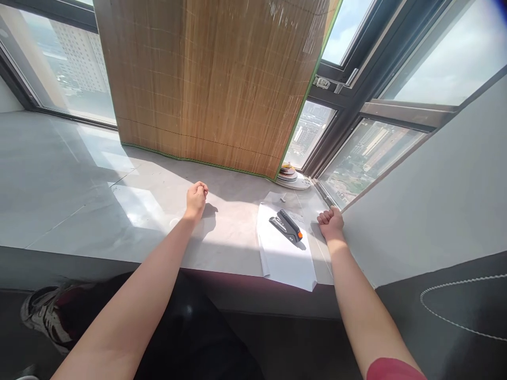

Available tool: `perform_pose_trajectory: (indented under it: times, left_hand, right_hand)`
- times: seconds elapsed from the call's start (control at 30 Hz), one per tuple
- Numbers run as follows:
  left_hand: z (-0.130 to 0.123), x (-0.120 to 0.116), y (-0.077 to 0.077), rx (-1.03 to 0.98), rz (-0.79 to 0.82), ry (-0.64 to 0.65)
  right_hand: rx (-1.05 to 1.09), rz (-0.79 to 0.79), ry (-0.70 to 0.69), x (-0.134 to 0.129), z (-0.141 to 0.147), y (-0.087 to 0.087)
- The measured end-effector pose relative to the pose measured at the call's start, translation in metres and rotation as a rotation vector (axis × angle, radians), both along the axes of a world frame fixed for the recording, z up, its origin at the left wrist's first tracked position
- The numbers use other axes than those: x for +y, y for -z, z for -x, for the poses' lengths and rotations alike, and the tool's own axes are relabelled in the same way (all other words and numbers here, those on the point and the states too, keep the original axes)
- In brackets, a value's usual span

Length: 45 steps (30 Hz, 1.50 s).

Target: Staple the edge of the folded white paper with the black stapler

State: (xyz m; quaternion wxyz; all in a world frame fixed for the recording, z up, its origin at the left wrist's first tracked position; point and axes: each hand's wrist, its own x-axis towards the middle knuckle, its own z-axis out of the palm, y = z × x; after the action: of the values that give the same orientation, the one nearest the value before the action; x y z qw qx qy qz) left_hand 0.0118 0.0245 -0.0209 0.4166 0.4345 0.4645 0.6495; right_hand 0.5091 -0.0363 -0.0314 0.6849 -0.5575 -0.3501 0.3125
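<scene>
My left hand point(197, 200) is closed in a fist over the pale window sill point(233, 211), with its shadow to the right. Near the right wall, my right hand point(331, 224) is also curled into a fist, close to the window corner. Nothing shows in either one. Between them, nearer my right hand, a black stapler-like tool point(285, 227) with an orange end lies on white paper point(283, 261). Just behind the tool is a small light piece point(282, 198) on a clear sheet.
A bamboo blind point(209, 79) with green edging hangs in front of the window, down to the sill. Stacked round items point(293, 179) stand in the back right corner. A beaded cord point(425, 301) hangs at the lower right. My shoe point(45, 316) shows at the lower left.
</scene>
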Motion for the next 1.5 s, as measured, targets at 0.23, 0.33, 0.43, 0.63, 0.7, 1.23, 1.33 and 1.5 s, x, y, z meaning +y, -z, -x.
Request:
perform_pose_trajectory:
  times: [0.23, 0.33, 0.43, 0.63, 0.7, 1.23, 1.33, 1.5]
  left_hand:
    - [0.0, -0.002, -0.002, 0.022, 0.009, -0.009]
    - [0.0, -0.002, -0.002, 0.028, 0.017, -0.012]
    - [0.0, -0.002, -0.002, 0.032, 0.023, -0.013]
    - [0.001, -0.002, -0.002, 0.01, 0.037, -0.012]
    - [0.001, -0.002, -0.002, -0.002, 0.033, -0.005]
    - [0.0, 0.001, 0.001, 0.032, 0.015, -0.005]
    - [0.0, 0.0, 0.0, 0.03, 0.008, 0.001]
    - [-0.002, -0.001, 0.0, 0.067, 0.005, 0.011]
  right_hand:
    - [-0.016, 0.041, -0.054, -0.002, 0.006, 0.002]
    - [-0.072, 0.05, -0.058, -0.001, 0.009, 0.006]
    - [-0.168, 0.049, -0.022, 0.0, 0.012, 0.01]
    - [-0.639, 0.209, -0.303, -0.001, 0.036, -0.022]
    - [-0.791, 0.241, -0.491, -0.002, 0.048, -0.041]
    - [-1.302, 0.354, -0.589, 0.021, 0.054, -0.011]
    - [-1.391, 0.391, -0.655, 0.025, 0.059, 0.0]
    - [-1.407, 0.354, -0.63, 0.042, 0.068, 0.016]
